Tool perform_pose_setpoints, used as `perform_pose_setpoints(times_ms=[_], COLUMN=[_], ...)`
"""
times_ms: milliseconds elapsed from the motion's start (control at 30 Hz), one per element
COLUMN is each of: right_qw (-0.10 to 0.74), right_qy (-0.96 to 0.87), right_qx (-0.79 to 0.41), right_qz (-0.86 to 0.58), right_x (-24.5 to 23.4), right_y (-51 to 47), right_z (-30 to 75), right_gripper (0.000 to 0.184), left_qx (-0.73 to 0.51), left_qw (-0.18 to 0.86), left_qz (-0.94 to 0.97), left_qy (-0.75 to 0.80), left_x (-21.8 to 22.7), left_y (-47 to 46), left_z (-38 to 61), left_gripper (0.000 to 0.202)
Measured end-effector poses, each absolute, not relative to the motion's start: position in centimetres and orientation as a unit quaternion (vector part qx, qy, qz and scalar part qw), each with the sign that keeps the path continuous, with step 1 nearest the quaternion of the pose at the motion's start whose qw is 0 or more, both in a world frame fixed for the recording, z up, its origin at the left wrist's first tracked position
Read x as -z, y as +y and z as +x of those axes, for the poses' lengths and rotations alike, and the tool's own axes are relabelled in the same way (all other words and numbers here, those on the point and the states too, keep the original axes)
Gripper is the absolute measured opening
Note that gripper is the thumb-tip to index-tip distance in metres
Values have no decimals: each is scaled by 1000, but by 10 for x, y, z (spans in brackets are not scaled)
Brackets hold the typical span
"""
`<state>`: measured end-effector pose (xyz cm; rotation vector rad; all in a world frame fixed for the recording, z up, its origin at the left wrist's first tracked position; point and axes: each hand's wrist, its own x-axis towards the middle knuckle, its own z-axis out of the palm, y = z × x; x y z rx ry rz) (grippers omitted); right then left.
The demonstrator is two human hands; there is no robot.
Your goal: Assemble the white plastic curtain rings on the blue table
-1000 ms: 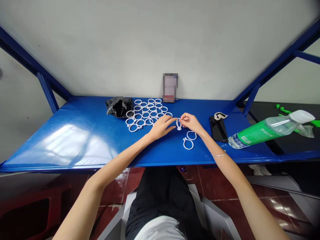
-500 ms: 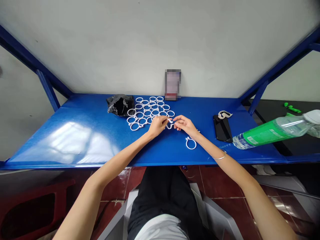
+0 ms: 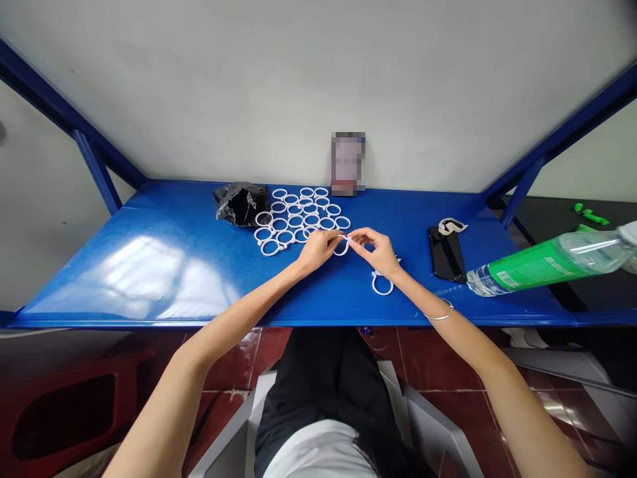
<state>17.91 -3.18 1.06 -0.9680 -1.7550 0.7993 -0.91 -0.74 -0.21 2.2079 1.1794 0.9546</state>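
My left hand [image 3: 317, 249] and my right hand [image 3: 375, 250] meet over the blue table [image 3: 164, 265], both pinching one white plastic ring [image 3: 342, 245] between their fingertips. Just behind the hands lies a flat cluster of several linked white rings [image 3: 298, 219]. Another loose white ring [image 3: 382, 285] lies on the table under my right wrist, and part of a further ring shows behind that hand.
A crumpled black plastic bag [image 3: 239, 202] lies left of the ring cluster. A small blurred card [image 3: 348, 164] leans on the wall. On the right are a black phone [image 3: 446, 253], a white clip [image 3: 451, 226] and a tilted green-labelled water bottle [image 3: 542, 262].
Both hands have shifted left, closer to the ring cluster, still holding the ring. The left hand's fingers, stretched out before, are now pinched on the ring.
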Motion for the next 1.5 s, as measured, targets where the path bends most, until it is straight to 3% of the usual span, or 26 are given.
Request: perform_pose_setpoints(times_ms=[367, 533, 733, 967, 1500], right_qw=[499, 499, 493, 477, 473], right_qy=[-685, -661, -631, -646, -681], right_qx=[-306, -350, -428, -446, -395], right_qz=[-433, -438, -419, -394, -396], right_x=[-17, -13, -9, -14, -14], right_y=[-31, -28, -24, -27, -29], right_z=[183, 184, 186, 186, 187], right_gripper=[31, 34, 37, 39, 36], left_qx=[-391, -400, -388, -339, -248], left_qw=[246, 259, 381, 602, 750], left_qz=[803, 793, 754, 647, 546], left_qy=[376, 379, 367, 324, 279], left_x=[-4, -2, -14, -17, -19], left_y=[-19, -16, -17, -16, -12], left_z=[-8, -7, -9, -8, -12], left_gripper=[55, 51, 49, 58, 58])
